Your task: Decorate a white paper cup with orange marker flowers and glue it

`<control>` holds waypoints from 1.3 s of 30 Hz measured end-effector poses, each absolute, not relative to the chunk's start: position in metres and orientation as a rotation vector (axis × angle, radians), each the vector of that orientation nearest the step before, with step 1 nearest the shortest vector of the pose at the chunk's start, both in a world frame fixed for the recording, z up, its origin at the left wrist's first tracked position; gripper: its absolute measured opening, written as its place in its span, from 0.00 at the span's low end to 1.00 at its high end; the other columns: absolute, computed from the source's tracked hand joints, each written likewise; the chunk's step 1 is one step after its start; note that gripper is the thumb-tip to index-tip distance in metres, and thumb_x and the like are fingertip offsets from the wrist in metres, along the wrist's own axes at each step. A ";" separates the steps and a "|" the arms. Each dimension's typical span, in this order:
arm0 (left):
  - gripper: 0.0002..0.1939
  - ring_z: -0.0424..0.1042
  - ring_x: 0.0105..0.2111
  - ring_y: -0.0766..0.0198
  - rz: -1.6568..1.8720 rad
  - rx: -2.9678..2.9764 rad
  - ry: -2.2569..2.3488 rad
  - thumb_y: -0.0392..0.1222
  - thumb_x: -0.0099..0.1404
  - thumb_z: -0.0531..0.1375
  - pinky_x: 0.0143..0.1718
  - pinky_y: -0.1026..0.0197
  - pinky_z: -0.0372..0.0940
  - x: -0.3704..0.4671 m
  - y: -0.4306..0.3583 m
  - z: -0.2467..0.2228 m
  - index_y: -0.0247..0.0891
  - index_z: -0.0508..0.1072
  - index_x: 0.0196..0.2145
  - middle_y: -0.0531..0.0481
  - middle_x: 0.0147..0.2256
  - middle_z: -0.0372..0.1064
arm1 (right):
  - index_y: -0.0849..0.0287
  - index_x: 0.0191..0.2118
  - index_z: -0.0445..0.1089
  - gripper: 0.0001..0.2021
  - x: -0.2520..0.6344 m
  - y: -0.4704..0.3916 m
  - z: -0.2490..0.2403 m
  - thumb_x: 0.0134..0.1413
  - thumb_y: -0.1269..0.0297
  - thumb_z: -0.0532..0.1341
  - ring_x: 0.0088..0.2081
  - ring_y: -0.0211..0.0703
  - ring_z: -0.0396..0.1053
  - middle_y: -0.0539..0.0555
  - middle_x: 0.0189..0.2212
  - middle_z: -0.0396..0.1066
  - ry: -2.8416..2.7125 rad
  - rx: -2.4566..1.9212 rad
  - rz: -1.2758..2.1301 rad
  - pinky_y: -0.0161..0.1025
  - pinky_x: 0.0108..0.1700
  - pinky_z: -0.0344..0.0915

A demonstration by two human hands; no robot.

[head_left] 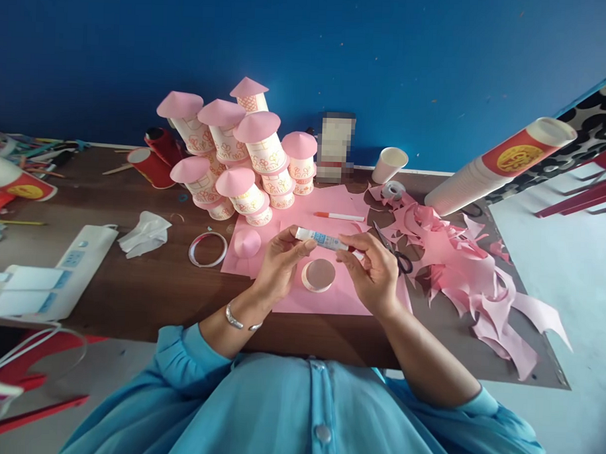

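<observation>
A small white tube with blue print (322, 239) lies level between my two hands. My left hand (283, 259) pinches its left end, and my right hand (374, 269) closes on its right end. Just below the tube, a small round cup piece with a pinkish top (318, 275) rests on pink paper (300, 303). A small pink cone (247, 243) is left of my left hand. Beyond the tube lies a white marker with an orange tip (339, 216). Black-handled scissors (404, 260) are partly hidden behind my right hand.
Decorated paper-cup towers with pink cone roofs (261, 146) stand at the back. Pink scraps (451, 258) and a tall cup stack (498, 167) are at right. Leftward are a tape roll (207, 249), crumpled tissue (144, 235), red cup (149, 167) and power strip (80, 265).
</observation>
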State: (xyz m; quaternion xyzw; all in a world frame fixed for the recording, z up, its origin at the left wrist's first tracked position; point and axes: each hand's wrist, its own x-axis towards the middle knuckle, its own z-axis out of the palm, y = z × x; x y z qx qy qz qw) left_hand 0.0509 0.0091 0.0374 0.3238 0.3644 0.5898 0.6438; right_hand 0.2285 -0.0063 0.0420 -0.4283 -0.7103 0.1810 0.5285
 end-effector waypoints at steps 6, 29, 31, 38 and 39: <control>0.19 0.63 0.28 0.71 1.331 0.723 0.847 0.49 0.50 0.78 0.32 0.63 0.63 0.051 0.011 0.037 0.38 0.75 0.28 0.56 0.27 0.67 | 0.52 0.51 0.73 0.11 0.229 -0.004 0.039 0.65 0.62 0.65 0.47 0.51 0.77 0.58 0.45 0.77 -1.697 -1.000 0.375 0.52 0.50 0.77; 0.16 0.63 0.29 0.71 1.370 0.784 0.831 0.46 0.53 0.77 0.34 0.66 0.61 0.051 0.011 0.036 0.38 0.75 0.29 0.57 0.28 0.66 | 0.51 0.48 0.76 0.08 0.230 0.000 0.039 0.64 0.63 0.66 0.47 0.49 0.77 0.55 0.42 0.79 -1.639 -0.972 0.554 0.48 0.49 0.76; 0.16 0.63 0.29 0.71 1.364 0.796 0.848 0.46 0.53 0.77 0.34 0.66 0.62 0.050 0.011 0.036 0.38 0.75 0.30 0.57 0.28 0.66 | 0.52 0.54 0.74 0.14 0.230 -0.001 0.040 0.65 0.58 0.66 0.44 0.47 0.78 0.55 0.41 0.79 -1.612 -1.002 0.731 0.46 0.46 0.77; 0.17 0.63 0.30 0.70 1.335 0.851 0.865 0.45 0.53 0.76 0.34 0.64 0.63 0.048 0.010 0.038 0.37 0.72 0.28 0.56 0.28 0.65 | 0.53 0.49 0.77 0.11 0.233 -0.001 0.039 0.66 0.55 0.65 0.34 0.42 0.79 0.51 0.35 0.78 -1.552 -1.066 0.899 0.41 0.39 0.76; 0.18 0.63 0.30 0.70 1.336 0.846 0.863 0.45 0.53 0.76 0.34 0.64 0.63 0.049 0.010 0.038 0.37 0.72 0.28 0.56 0.28 0.65 | 0.53 0.49 0.77 0.11 0.233 -0.001 0.038 0.66 0.55 0.66 0.36 0.42 0.79 0.52 0.36 0.78 -1.560 -1.059 0.871 0.42 0.41 0.76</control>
